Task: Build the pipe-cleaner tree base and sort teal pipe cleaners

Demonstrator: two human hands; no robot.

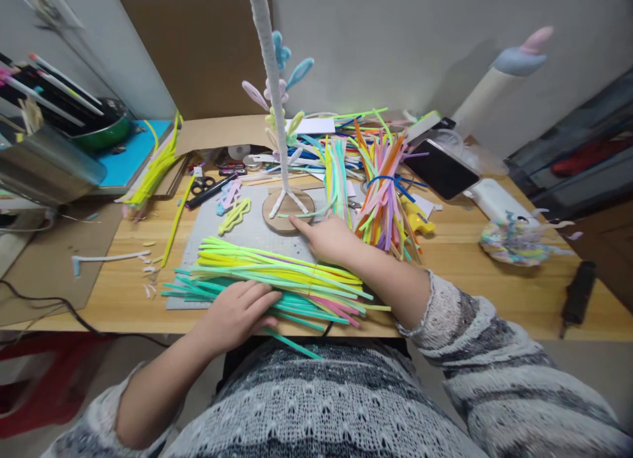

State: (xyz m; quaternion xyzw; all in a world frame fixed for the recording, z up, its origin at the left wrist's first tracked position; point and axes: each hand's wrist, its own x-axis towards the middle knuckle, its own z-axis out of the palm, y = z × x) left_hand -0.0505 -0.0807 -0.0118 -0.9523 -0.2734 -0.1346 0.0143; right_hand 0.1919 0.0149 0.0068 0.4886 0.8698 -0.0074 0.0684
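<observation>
Pipe cleaners, slim, straight, bundled

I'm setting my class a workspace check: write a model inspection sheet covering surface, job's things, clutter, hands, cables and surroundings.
Surface: wooden table; grey mat partly covered.
Job's things: white stalk standing on a brown disc; pale green strip across the disc; yellow bundle and teal strips near the front edge.
Clutter: scissors, phone, white scraps, dark tool at right.
Hands: left hand rests on the teal strips; right hand points its index finger at the pale green strip, contact unclear.
Cables: dark cable at left, reaching the front edge.
Surroundings: grey wall behind; red stool below left.
</observation>
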